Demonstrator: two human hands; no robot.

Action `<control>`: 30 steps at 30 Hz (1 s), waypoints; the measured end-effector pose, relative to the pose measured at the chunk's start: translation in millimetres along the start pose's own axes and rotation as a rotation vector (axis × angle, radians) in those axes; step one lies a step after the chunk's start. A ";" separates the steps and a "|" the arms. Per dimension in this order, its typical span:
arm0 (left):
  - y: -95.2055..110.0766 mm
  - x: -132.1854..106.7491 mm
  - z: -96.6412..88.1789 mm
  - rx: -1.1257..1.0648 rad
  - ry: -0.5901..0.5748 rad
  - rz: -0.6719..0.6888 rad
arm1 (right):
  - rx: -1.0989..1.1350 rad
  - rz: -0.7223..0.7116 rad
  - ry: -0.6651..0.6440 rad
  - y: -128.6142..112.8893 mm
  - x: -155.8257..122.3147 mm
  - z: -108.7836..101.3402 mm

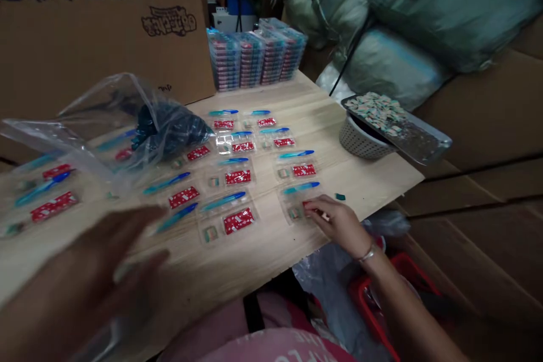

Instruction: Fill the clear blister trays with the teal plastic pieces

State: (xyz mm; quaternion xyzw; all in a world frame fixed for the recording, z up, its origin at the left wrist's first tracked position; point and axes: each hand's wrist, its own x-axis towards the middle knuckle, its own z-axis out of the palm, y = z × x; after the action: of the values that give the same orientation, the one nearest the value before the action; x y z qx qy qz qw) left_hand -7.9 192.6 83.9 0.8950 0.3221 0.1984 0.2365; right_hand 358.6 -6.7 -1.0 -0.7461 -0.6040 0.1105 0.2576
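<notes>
The right hand (337,222) pinches a red rectangular packet (306,205); the blurred left hand (95,266) gapes, released; a clear plastic bag (169,127) overlaps transparent trays (221,214).

Overall exposure dim; pale wood-grain tabletop (322,136) brightest large surface, apparently lit from above. Brown cardboard cartons (479,249) at right in shadow. White glare on clear plastic blister tray (223,141). Left bare-hand grip (80,277) heavily motion-blurred; right bare-hand grip (339,220) sharper. Bulging grey-green plastic sacks (394,62) smeared. Wide-angle stretch toward edges.
</notes>
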 end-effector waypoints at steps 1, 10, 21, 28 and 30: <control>8.0 -18.1 16.0 0.102 -0.011 0.082 | -0.030 -0.045 0.000 0.1 -3.0 8.6; 19.0 -63.3 159.0 0.514 -0.032 0.220 | -0.188 -0.266 0.019 7.3 -5.0 44.6; 7.2 -63.2 170.6 0.464 0.099 0.304 | -0.189 0.129 0.340 125.6 -26.8 -13.6; 9.4 -64.9 172.3 0.509 0.073 0.257 | -0.007 0.053 0.281 140.2 -33.2 -3.5; 15.0 -70.1 172.6 0.550 0.061 0.247 | 0.075 0.044 0.305 141.7 -37.0 -2.3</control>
State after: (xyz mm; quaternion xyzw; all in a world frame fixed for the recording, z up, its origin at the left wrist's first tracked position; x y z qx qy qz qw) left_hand 36.9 84.4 -61.7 0.9515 0.2593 0.1578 -0.0504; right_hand 470.2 -62.3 -77.8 -0.7572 -0.5366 0.0241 0.3716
